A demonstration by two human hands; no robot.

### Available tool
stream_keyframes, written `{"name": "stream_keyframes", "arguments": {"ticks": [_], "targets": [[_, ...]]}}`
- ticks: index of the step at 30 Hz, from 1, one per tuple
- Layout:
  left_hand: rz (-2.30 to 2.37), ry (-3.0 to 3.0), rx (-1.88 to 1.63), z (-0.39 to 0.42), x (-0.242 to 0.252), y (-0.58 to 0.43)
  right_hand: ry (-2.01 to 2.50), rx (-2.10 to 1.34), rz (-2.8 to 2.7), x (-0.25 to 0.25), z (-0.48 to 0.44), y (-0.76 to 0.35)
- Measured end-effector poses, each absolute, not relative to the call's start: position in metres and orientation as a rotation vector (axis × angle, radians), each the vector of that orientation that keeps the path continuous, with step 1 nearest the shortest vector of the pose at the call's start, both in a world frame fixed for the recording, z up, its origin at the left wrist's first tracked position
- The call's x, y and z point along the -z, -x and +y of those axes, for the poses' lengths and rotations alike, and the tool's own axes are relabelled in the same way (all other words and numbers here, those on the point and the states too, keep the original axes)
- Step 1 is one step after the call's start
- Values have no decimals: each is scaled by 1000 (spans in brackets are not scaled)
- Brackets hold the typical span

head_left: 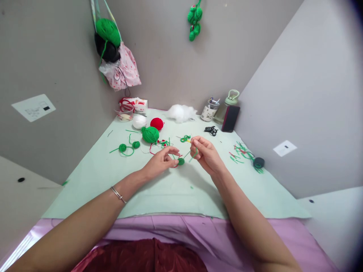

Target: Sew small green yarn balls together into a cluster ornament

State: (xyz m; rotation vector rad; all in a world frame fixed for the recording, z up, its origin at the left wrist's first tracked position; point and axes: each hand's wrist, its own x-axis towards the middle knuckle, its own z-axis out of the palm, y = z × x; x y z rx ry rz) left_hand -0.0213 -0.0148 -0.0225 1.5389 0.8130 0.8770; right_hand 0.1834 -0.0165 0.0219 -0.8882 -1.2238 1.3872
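Observation:
My left hand point(161, 162) is over the middle of the table, its fingers curved and the thumb at a small green crocheted piece point(180, 161), which it appears to hold. A bit of red yarn shows by the thumb. To the right, my right hand point(206, 153) is raised with thumb and index finger pinched. Green yarn point(196, 152) hangs from those fingers, and a strand runs towards the green piece. A thin tip pokes above the pinch, too small to name. Just behind lies a tangle of green yarn point(185, 138), with something yellow beside my fingertips.
Balls of green point(150, 134), red point(157, 124) and white yarn point(140, 121) stand back left, two small green balls point(122, 147) nearer. White stuffing point(181, 113), a pen cup point(210, 111), a bottle point(232, 98), a phone point(230, 119) and a black hair claw point(211, 130) are behind. Yarn scraps point(241, 151) lie right.

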Motion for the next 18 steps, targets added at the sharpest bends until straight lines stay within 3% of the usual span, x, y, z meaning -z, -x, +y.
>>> {"name": "stream_keyframes", "arguments": {"ticks": [6,11,14,18], "targets": [[741,-1691,-690,-23,24,18,897,-1363,-1315,-26,-21,-189],[823,-2043,-741,-19,32,20,816,-1223,-1270,-26,-16,-201],[797,-2272,-555,-13,37,25,747,-1268,-1207,-31,-14,-211],[1090,-2431,-425,1,37,38,660,-1175,-1131,-44,-12,-233]]}}
